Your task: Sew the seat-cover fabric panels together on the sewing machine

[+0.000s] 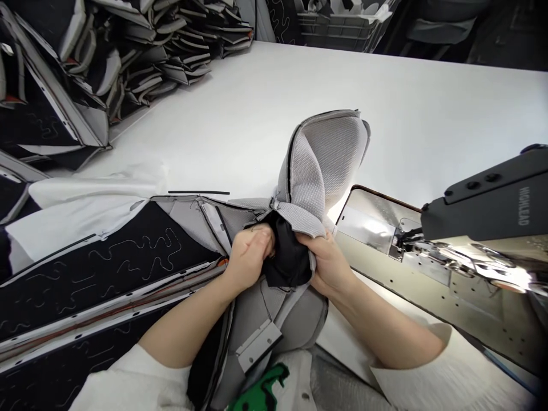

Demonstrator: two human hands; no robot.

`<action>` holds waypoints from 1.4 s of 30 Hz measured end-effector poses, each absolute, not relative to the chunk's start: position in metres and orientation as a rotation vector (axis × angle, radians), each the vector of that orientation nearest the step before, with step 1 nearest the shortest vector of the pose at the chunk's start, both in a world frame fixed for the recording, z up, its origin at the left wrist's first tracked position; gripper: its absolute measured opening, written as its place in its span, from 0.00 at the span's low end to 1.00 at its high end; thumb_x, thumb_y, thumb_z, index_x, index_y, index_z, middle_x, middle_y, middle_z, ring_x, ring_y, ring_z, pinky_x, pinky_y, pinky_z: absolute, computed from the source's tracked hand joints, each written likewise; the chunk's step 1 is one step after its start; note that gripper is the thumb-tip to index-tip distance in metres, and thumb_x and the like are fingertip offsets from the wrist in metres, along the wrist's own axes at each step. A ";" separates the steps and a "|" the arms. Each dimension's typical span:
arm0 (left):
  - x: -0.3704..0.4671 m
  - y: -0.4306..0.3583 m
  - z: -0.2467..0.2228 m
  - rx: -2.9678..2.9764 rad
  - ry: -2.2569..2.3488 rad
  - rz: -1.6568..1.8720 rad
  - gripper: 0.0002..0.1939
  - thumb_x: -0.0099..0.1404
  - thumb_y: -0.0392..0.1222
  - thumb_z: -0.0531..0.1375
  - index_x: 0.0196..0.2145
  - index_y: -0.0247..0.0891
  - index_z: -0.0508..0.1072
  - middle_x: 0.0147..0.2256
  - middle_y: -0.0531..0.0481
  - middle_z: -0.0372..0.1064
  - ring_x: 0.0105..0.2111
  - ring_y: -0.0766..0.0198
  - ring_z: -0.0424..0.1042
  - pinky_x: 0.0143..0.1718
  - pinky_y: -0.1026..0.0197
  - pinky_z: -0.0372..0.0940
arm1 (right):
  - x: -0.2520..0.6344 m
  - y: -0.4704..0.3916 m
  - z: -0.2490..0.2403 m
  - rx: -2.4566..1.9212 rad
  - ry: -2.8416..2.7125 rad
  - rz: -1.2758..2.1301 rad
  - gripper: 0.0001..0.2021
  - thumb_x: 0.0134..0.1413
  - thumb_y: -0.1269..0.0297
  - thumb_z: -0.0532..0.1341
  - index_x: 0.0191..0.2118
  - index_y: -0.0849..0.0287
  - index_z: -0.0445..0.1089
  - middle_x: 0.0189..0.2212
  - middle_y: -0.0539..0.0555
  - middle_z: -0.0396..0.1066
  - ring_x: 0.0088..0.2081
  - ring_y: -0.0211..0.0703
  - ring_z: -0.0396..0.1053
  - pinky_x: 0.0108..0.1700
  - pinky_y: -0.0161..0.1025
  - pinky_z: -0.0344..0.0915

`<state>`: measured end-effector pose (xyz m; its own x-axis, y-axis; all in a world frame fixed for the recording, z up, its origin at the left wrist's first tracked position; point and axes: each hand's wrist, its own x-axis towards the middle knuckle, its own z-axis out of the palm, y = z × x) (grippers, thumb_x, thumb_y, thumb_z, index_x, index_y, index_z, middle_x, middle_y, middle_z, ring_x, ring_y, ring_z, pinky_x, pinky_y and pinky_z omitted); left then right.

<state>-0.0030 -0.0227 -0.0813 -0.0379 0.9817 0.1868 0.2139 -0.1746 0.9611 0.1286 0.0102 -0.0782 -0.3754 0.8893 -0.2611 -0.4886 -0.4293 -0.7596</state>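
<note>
A sewn fabric cover (338,148), grey mesh with black panels, lies across the white table's front, its rounded end standing up. My left hand (252,251) is closed in a fist on the cover's edge, beside a black fabric part (291,251) in the middle. On the other side, my right hand (327,260) pinches the grey edge between thumb and fingers, which are partly hidden under the cloth. The long black panel (103,274) with wavy stitched lines stretches away to the left. A pale strip with holes (259,345) hangs below my hands.
A sewing machine (483,200) with a metal bed stands close on the right. Piles of similar covers (141,57) fill the back left of the white table (385,103). Beyond its far edge are a grey crate (338,28) and a chair (443,28). White cloth (85,205) lies at left.
</note>
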 end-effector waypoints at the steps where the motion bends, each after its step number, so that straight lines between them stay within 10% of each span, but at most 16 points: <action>1: -0.004 -0.022 -0.082 1.466 1.317 1.244 0.27 0.67 0.52 0.47 0.13 0.38 0.50 0.15 0.56 0.46 0.18 0.70 0.48 0.21 0.63 0.47 | 0.128 0.010 -0.077 -0.837 -0.699 1.941 0.11 0.37 0.62 0.69 0.30 0.58 0.72 0.29 0.50 0.73 0.36 0.45 0.70 0.41 0.41 0.67; 21: -0.004 -0.016 -0.081 1.286 1.302 1.028 0.29 0.62 0.67 0.44 0.20 0.38 0.54 0.18 0.56 0.48 0.19 0.71 0.47 0.19 0.65 0.46 | 0.128 0.010 -0.084 -0.693 -0.522 2.102 0.15 0.34 0.64 0.70 0.33 0.57 0.72 0.31 0.50 0.74 0.38 0.45 0.71 0.44 0.42 0.67; 27: -0.008 -0.015 -0.078 1.449 1.199 0.923 0.27 0.53 0.64 0.59 0.35 0.34 0.67 0.28 0.51 0.62 0.29 0.65 0.61 0.30 0.65 0.59 | 0.130 0.010 -0.084 -0.688 -0.501 2.165 0.12 0.36 0.64 0.69 0.32 0.58 0.71 0.29 0.50 0.74 0.36 0.45 0.72 0.41 0.42 0.69; 42: -0.014 -0.021 -0.091 1.663 1.304 1.076 0.24 0.67 0.57 0.45 0.20 0.38 0.54 0.19 0.56 0.49 0.20 0.70 0.50 0.21 0.64 0.47 | 0.129 0.012 -0.075 -0.802 -0.468 2.204 0.17 0.34 0.63 0.71 0.35 0.60 0.72 0.29 0.51 0.74 0.37 0.45 0.72 0.41 0.41 0.68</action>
<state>-0.0136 -0.0213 -0.0910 0.1272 0.9782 0.1641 0.3464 -0.1988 0.9168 0.1294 0.0118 -0.0746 -0.5368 0.7418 -0.4020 -0.5147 -0.6654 -0.5407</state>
